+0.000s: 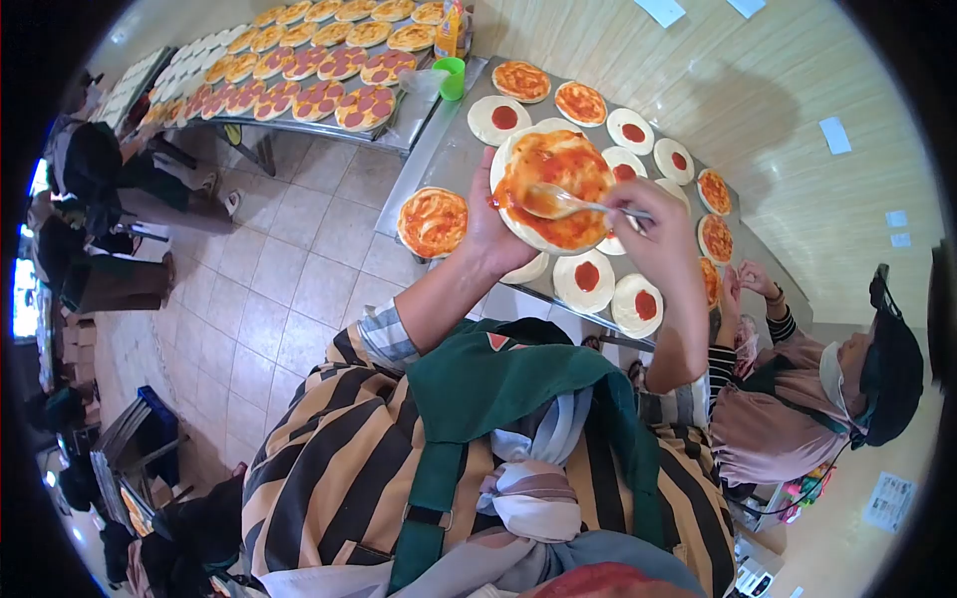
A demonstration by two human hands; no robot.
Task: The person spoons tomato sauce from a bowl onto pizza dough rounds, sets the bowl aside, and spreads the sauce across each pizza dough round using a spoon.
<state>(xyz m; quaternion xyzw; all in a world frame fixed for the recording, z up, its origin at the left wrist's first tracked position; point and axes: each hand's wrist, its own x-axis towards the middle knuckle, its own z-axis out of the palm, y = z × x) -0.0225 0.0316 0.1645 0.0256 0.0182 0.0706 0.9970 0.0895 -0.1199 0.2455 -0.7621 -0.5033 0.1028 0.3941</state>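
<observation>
My left hand (486, 231) holds up a round dough base (528, 231) from below, its fingers mostly hidden under the base. Red sauce (563, 174) covers much of its top, with a pale rim showing. A spoon (558, 202) is gripped in my right hand (653, 224), its bowl resting on the sauce. Beneath and beyond, the metal table (454, 149) bears several dough bases, some with one red sauce spot, others spread with sauce. One sauced base (433, 222) lies at the table's left edge.
A green cup (451, 79) and an orange-yellow package (449, 30) stand near the back table. Rows of topped bases (319, 100) fill that table. A co-worker (797, 389) is at the right, hands near the table. Other people stand at the far left.
</observation>
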